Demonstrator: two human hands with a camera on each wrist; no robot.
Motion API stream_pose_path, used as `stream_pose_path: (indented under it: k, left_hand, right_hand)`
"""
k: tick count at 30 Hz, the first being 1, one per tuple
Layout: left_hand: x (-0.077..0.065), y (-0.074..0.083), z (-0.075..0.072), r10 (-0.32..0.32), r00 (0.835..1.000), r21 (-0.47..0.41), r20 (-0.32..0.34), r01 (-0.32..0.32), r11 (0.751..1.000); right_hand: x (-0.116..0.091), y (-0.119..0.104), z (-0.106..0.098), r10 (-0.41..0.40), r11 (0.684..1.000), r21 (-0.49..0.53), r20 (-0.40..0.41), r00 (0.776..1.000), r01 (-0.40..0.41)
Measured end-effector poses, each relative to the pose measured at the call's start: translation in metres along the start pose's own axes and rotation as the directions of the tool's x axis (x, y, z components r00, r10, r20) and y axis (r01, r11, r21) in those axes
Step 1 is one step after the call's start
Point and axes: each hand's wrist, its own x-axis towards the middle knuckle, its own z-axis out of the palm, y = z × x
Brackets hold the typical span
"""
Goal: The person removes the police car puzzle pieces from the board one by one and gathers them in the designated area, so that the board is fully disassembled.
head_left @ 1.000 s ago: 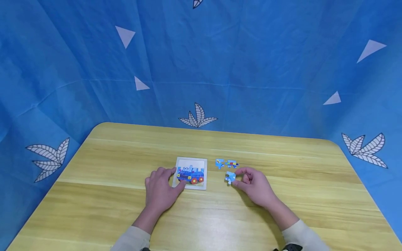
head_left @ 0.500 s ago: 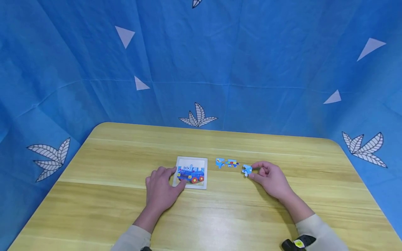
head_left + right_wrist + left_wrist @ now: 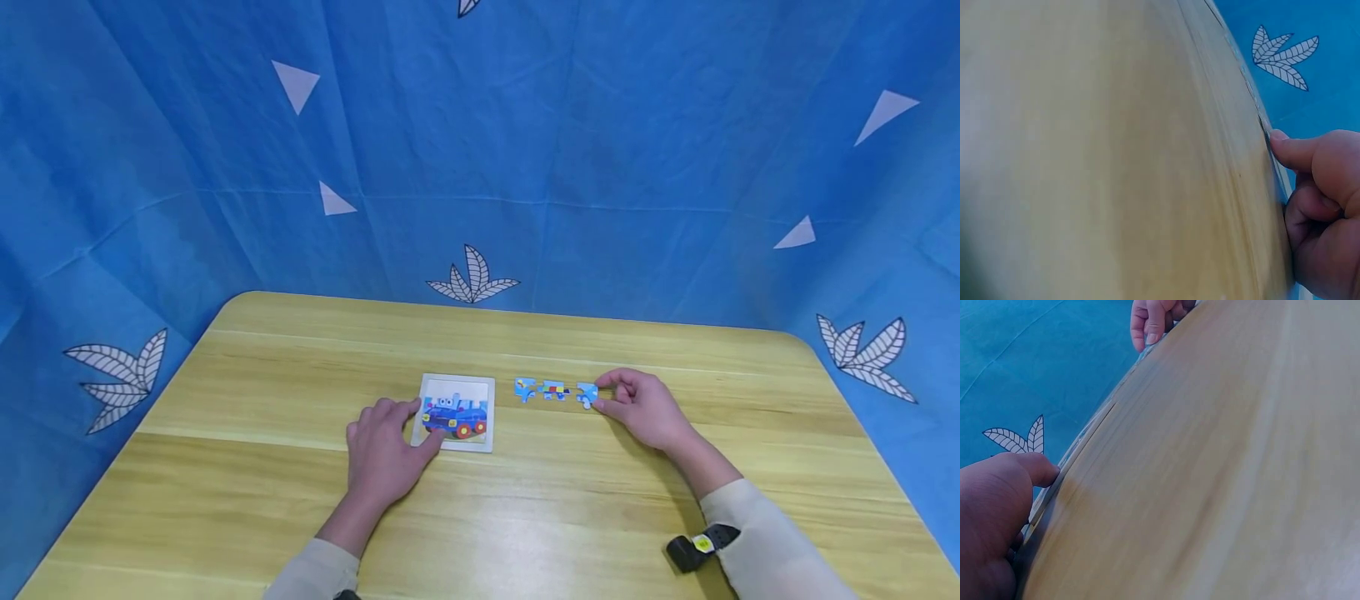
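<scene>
A jigsaw puzzle tray (image 3: 491, 417) with a pale border lies mid-table in the head view. Its picture is a blue vehicle with eyes and red wheels, with a bare whitish area at the top. My left hand (image 3: 386, 450) grips the tray's left side, index finger at the left edge and thumb at the lower edge. To the right, my right hand (image 3: 645, 408) pinches a light-blue puzzle piece (image 3: 587, 393) by its right side, at the table surface. Left of that piece lie a piece with coloured blocks (image 3: 554, 390) and another light-blue piece (image 3: 524, 388).
The wooden table (image 3: 480, 533) has rounded far corners. Behind it hangs a blue cloth (image 3: 570, 167) with white triangles and leaf prints. A black wrist device (image 3: 693, 546) sits at my right sleeve.
My right hand has carried the light-blue piece right and away from me, into line with the other two pieces. The left hand and tray have stayed in place.
</scene>
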Motion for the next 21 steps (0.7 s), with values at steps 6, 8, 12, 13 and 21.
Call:
stream_pose_path:
  k: [6, 8, 12, 13, 21]
  left_hand:
    - [-0.0001, 0.0000, -0.0018, -0.004, 1.000, -0.004, 0.004, 0.004, 1.000]
    - [-0.0001, -0.0001, -0.0016, -0.003, 1.000, -0.004, 0.001, 0.003, 1.000]
    - [-0.0004, -0.0003, -0.0014, -0.003, 1.000, -0.001, 0.001, 0.003, 1.000]
    - [-0.0001, -0.0005, -0.0010, -0.002, 1.000, 0.000, 0.003, 0.002, 1.000]
    - [0.0005, -0.0010, 0.0002, -0.004, 1.000, -0.004, 0.002, 0.004, 1.000]
  right_hand:
    - [0.0031, -0.0015, 0.0018, 0.006, 1.000, -0.001, 0.023, 1.000, -0.006]
    - [0.0030, -0.0025, 0.0026, 0.011, 1.000, 0.000, 0.025, 1.000, -0.011]
    - [0.0021, -0.0052, 0.0041, 0.020, 1.000, -0.007, 0.016, 1.000, -0.020]
    - [0.0018, -0.0057, 0.0044, 0.020, 1.000, -0.010, 0.013, 1.000, -0.020]
    - [0.0011, -0.0072, 0.0057, 0.006, 1.000, -0.014, -0.011, 1.000, -0.006]
